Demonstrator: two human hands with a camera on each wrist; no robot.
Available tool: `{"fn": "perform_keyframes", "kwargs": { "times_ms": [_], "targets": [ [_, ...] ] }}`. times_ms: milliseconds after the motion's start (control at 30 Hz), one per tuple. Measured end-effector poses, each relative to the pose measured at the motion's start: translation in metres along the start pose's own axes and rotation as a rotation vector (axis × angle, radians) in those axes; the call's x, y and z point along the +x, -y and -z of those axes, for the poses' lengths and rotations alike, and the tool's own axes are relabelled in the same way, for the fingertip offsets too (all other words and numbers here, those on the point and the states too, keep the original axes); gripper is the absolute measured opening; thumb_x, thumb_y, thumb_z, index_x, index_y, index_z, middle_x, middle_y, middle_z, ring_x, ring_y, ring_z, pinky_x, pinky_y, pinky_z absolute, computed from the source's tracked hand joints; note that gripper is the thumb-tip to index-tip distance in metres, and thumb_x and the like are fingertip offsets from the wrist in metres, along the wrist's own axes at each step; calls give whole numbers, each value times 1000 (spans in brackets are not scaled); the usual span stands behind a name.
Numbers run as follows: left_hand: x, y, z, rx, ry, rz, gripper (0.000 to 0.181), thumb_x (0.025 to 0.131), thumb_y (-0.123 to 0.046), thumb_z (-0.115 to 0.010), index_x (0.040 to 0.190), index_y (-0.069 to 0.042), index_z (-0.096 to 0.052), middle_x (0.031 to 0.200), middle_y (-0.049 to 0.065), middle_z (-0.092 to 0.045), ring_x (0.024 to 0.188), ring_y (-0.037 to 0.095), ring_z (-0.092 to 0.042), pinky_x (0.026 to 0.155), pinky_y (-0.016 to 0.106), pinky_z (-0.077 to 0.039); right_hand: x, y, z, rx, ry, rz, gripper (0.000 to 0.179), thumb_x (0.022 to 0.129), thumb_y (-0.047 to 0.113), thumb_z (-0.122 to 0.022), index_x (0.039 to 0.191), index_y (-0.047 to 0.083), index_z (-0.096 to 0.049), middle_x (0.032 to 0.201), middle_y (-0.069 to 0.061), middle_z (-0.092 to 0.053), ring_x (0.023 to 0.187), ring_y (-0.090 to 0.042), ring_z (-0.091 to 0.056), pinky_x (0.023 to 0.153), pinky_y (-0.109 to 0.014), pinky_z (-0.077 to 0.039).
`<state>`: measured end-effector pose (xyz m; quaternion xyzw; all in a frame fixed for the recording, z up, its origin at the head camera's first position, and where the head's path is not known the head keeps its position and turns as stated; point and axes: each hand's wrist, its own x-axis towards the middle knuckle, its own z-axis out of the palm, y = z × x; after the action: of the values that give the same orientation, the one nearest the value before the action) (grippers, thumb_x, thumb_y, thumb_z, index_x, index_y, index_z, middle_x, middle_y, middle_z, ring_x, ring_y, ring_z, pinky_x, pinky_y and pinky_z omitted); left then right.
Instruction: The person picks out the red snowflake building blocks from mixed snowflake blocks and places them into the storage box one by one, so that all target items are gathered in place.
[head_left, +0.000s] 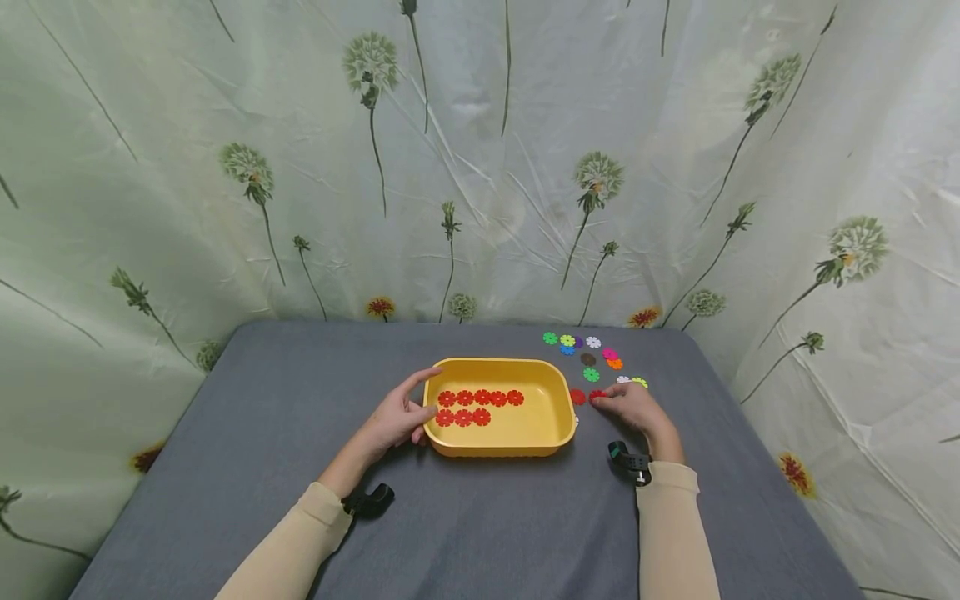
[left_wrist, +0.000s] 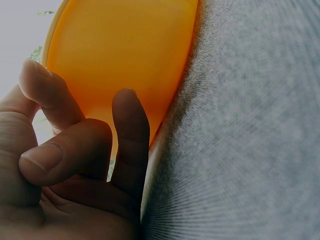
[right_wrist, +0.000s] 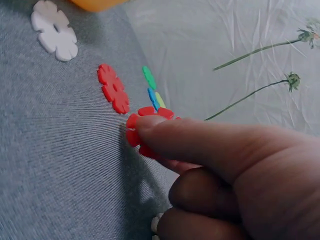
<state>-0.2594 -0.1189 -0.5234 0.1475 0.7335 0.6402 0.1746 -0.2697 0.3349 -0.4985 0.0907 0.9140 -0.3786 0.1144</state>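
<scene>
A yellow plastic tray point(head_left: 525, 425) with raised walls stands mid-table. Inside it, on the left, two rows of red flower-shaped discs point(head_left: 483, 397) lie flat. My left hand point(head_left: 393, 417) holds the tray's left end, with the thumb at the rim and other fingers against the outer wall point(left_wrist: 125, 45). To the right of the tray, my right hand point(head_left: 636, 408) pinches a red flower-shaped disc point(right_wrist: 133, 136) between thumb and finger, just off the cloth. Another red disc point(right_wrist: 113, 89) lies on the cloth between this hand and the tray.
Beyond the right hand, loose flower-shaped discs in several colours are scattered, among them a green one point(head_left: 591, 375), a brown one point(head_left: 588, 359) and an orange one point(head_left: 615, 364). A white disc point(right_wrist: 54, 31) lies close to the tray. Grey cloth point(head_left: 480, 525) covers the table; a dandelion-print curtain point(head_left: 510, 208) hangs behind.
</scene>
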Motion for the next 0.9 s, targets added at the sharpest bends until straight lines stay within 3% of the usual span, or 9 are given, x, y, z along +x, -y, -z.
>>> {"fn": "perform_keyframes", "kwargs": {
  "times_ms": [233, 467, 700, 900],
  "targets": [
    [-1, -1, 0, -10, 7, -7, 66, 105, -14, -65, 163, -28, -36, 53, -6, -61, 44, 13, -49, 41, 23, -32, 0, 1, 3, 148, -19, 17, 36, 99, 28, -74, 115, -4, -73, 75, 2, -57, 69, -16, -49, 61, -28, -41],
    [-1, -1, 0, -12, 13, -13, 66, 105, -14, -64, 163, -28, -36, 53, -5, -61, 44, 13, -49, 40, 23, -32, -4, 18, 8, 170, -7, 52, 34, 100, 27, -71, 116, -3, -73, 66, 5, -50, 57, -12, -42, 54, -26, -37],
    [0, 0, 0, -9, 18, -10, 67, 105, -15, -65, 164, -27, -35, 53, -6, -61, 44, 13, -48, 40, 24, -33, -12, 39, 7, 135, -23, 133, 40, 99, 31, -73, 118, -4, -74, 70, 4, -54, 60, -12, -41, 55, -26, -35],
    [-1, 1, 1, -11, 21, -15, 67, 105, -14, -64, 164, -26, -35, 54, -5, -61, 44, 12, -48, 40, 24, -32, -18, 59, 2, 163, -57, 134, 40, 98, 33, -73, 117, -3, -74, 64, 6, -46, 61, -15, -39, 57, -28, -32]
  ]
}}
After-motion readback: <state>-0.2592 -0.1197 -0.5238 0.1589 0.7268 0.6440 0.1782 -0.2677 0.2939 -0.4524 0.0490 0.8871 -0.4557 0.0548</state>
